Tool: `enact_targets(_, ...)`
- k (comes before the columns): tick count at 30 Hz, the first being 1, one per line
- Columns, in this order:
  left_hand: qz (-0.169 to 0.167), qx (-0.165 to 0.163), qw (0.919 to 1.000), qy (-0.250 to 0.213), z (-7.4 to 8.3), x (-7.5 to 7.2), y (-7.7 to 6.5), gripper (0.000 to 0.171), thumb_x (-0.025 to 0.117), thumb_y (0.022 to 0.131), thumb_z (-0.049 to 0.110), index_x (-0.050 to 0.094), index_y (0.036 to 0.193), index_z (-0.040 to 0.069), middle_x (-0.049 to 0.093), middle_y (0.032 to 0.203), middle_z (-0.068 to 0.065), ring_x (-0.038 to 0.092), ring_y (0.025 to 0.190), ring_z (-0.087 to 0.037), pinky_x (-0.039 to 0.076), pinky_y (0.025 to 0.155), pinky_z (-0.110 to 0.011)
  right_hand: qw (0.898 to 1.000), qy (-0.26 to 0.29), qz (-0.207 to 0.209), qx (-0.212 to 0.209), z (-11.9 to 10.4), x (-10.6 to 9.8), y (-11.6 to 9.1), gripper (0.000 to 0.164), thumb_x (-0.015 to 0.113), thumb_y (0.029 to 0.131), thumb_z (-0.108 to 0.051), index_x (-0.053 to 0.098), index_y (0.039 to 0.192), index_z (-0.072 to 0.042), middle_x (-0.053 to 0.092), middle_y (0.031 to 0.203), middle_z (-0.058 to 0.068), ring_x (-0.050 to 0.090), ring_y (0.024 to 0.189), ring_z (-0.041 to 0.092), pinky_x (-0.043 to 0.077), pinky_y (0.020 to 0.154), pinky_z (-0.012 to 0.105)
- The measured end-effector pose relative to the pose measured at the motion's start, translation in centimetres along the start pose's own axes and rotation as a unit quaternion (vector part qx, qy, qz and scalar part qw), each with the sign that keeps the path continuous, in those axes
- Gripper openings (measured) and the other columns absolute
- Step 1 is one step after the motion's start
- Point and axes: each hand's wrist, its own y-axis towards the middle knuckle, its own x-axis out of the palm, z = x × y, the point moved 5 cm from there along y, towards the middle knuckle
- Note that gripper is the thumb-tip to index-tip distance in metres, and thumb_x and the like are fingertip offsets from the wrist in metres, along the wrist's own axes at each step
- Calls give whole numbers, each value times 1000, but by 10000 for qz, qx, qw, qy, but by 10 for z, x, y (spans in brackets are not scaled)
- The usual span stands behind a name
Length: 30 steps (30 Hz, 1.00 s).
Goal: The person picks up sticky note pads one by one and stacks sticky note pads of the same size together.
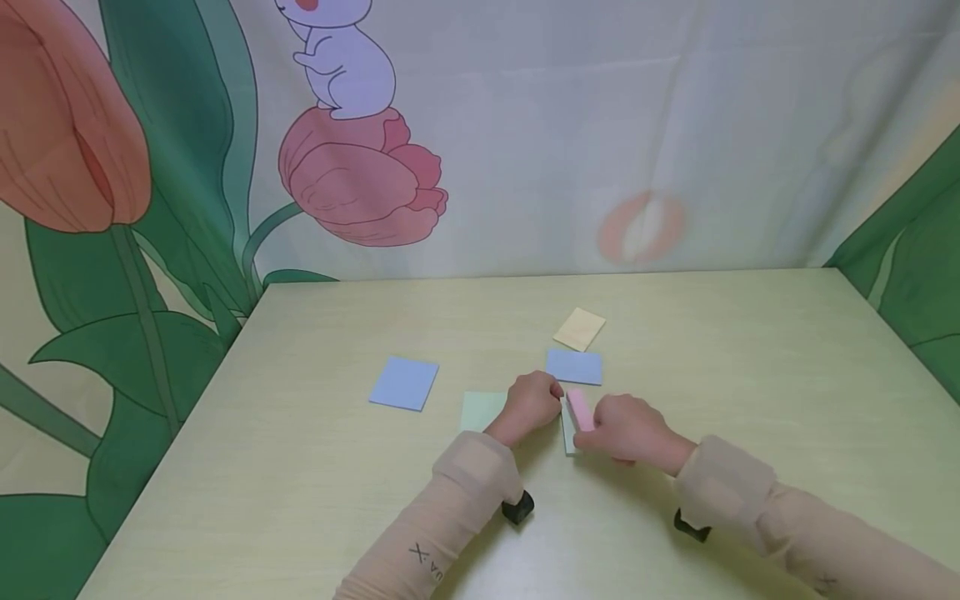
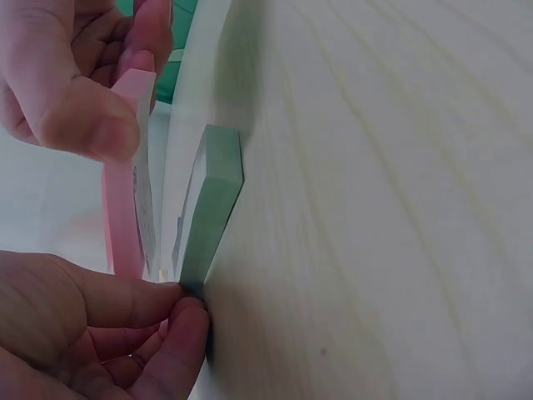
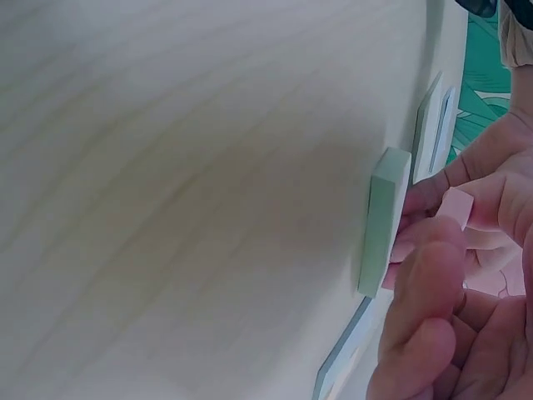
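A pink sticky note pad [image 1: 579,408] is held on edge by my right hand [image 1: 633,429], pinched between thumb and fingers. Its white backing shows in the left wrist view. Under it, a thick green sticky note pad [image 2: 215,196] lies on the table. My left hand [image 1: 531,406] pinches the far end of that green pad between thumb and fingertips. In the right wrist view the green pad [image 3: 383,221] sits just beyond the right fingers, and only a small end of the pink pad [image 3: 455,206] shows.
A pale green square [image 1: 482,410] lies partly behind the left hand. Further left is a blue square [image 1: 405,383]. Beyond the hands lie a blue piece [image 1: 574,367] and a yellow one [image 1: 580,329]. A printed curtain [image 1: 525,167] hangs behind the table [image 1: 262,500].
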Motion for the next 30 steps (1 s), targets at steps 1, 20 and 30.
enact_targets(1,-12,-19,10000,-22,0,0,0,18,54,78,2,67,89,6,64,84,-4,48,62,-11,35,50,-17,10000,5,4,-3,0,1,1,28,61,70,-32,49,55,-11,39,41,-3,35,36,9,22,38,20)
enact_targets(20,-60,-57,9999,-61,1,0,0,14,56,80,5,67,89,4,62,81,-5,49,63,-13,36,51,-18,10000,-15,19,-69,0,14,13,30,60,68,-29,45,48,-14,38,37,-5,37,33,9,23,36,20)
enact_targets(30,-92,-65,9999,0,2,-1,-1,14,55,79,5,67,86,5,60,76,-3,47,62,-12,34,49,-17,9996,277,-69,47,1,18,14,33,63,70,-33,46,49,-13,38,38,-5,37,33,10,27,35,20)
